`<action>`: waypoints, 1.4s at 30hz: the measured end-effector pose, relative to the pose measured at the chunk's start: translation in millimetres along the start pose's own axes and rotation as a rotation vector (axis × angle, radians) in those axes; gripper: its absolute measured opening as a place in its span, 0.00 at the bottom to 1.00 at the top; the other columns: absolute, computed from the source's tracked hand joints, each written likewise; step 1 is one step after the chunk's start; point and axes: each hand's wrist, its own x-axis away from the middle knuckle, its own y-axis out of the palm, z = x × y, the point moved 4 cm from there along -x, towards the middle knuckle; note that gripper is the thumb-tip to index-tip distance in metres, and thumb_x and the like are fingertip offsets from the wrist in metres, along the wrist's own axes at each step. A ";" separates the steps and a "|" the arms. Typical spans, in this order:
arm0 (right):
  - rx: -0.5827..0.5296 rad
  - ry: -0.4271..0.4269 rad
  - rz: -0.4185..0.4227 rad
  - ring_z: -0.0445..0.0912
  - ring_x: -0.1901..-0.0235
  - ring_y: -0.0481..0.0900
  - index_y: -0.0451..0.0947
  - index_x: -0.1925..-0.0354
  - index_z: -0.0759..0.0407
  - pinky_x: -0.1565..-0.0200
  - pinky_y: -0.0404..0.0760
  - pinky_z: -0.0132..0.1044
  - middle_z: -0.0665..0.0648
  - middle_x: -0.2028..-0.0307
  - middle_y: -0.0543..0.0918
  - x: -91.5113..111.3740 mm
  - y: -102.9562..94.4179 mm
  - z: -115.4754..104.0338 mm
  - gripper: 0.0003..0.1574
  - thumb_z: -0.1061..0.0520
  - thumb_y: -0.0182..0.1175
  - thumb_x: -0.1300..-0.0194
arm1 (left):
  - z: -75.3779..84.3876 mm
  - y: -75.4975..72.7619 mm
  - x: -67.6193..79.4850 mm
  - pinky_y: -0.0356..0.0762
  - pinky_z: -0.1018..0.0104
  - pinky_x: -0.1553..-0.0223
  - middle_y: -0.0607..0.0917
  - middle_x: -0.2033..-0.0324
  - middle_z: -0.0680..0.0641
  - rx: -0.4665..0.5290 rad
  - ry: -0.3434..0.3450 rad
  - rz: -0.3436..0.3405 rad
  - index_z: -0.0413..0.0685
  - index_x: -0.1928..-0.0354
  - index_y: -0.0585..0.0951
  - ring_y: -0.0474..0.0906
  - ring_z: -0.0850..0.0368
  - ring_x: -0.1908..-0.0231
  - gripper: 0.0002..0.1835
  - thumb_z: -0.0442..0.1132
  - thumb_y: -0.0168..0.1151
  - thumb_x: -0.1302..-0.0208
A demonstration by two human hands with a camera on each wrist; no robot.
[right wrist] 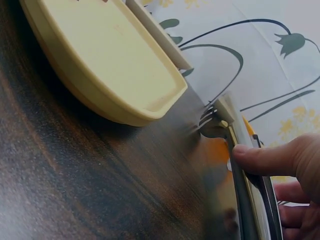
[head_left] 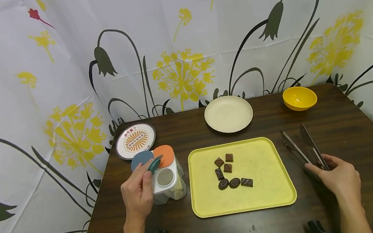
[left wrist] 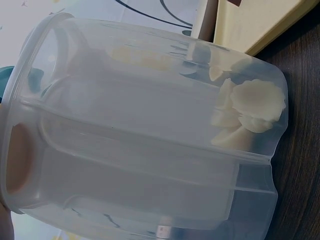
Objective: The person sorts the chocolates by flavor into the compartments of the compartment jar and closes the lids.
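Observation:
In the head view my left hand (head_left: 136, 192) pinches a raised teal lid (head_left: 155, 164) on a clear-sided, multi-compartment container (head_left: 161, 197). The round opening beside that lid is uncovered, while a blue lid (head_left: 141, 158) and an orange lid (head_left: 164, 155) lie flat behind. Through the clear wall in the left wrist view, pale, ruffled pieces (left wrist: 257, 100) sit at the container's bottom. At the right, my right hand (head_left: 341, 176) grips metal tongs (head_left: 295, 145), arms spread apart and tips pointing away. One tip is fork-shaped, as the right wrist view shows.
Between the hands lies a yellow tray (head_left: 260, 198) bearing several dark chocolates (head_left: 228, 168). Behind it are a cream plate (head_left: 228, 113) and, further right, a yellow bowl (head_left: 299, 99). A patterned plate (head_left: 136, 141) stands behind the container. A flowered cloth (head_left: 180, 30) hangs along the table's back edge.

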 end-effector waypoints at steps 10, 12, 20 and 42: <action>-0.007 -0.010 -0.034 0.75 0.42 0.64 0.63 0.31 0.67 0.49 0.65 0.67 0.73 0.38 0.70 -0.7 -1.7 -2.4 0.58 0.28 0.62 0.42 | -0.4 0.0 -0.1 0.70 0.62 0.40 0.88 0.57 0.42 -0.001 -0.002 -0.001 0.39 0.51 0.86 0.85 0.47 0.55 0.14 0.33 0.54 0.33; -0.010 -0.012 -0.043 0.75 0.41 0.63 0.62 0.30 0.67 0.48 0.64 0.68 0.73 0.38 0.69 -1.3 -1.5 -2.5 0.58 0.27 0.60 0.41 | 0.0 -0.2 -0.3 0.70 0.63 0.40 0.88 0.57 0.42 -0.002 0.002 0.001 0.39 0.51 0.86 0.85 0.47 0.55 0.14 0.33 0.54 0.33; -0.011 -0.045 -0.044 0.76 0.42 0.64 0.61 0.30 0.68 0.50 0.65 0.67 0.74 0.38 0.69 -2.3 -2.2 -4.8 0.57 0.28 0.59 0.39 | -0.8 0.7 -1.5 0.71 0.60 0.40 0.88 0.56 0.43 0.001 -0.004 -0.004 0.40 0.51 0.86 0.85 0.47 0.54 0.14 0.33 0.54 0.33; -0.129 -0.342 0.221 0.70 0.40 0.68 0.71 0.33 0.61 0.44 0.64 0.67 0.70 0.38 0.72 15.1 -6.3 -48.0 0.41 0.46 0.69 0.39 | -2.1 0.7 1.5 0.70 0.61 0.40 0.88 0.56 0.44 -0.002 -0.026 -0.011 0.40 0.51 0.86 0.84 0.47 0.54 0.14 0.33 0.55 0.34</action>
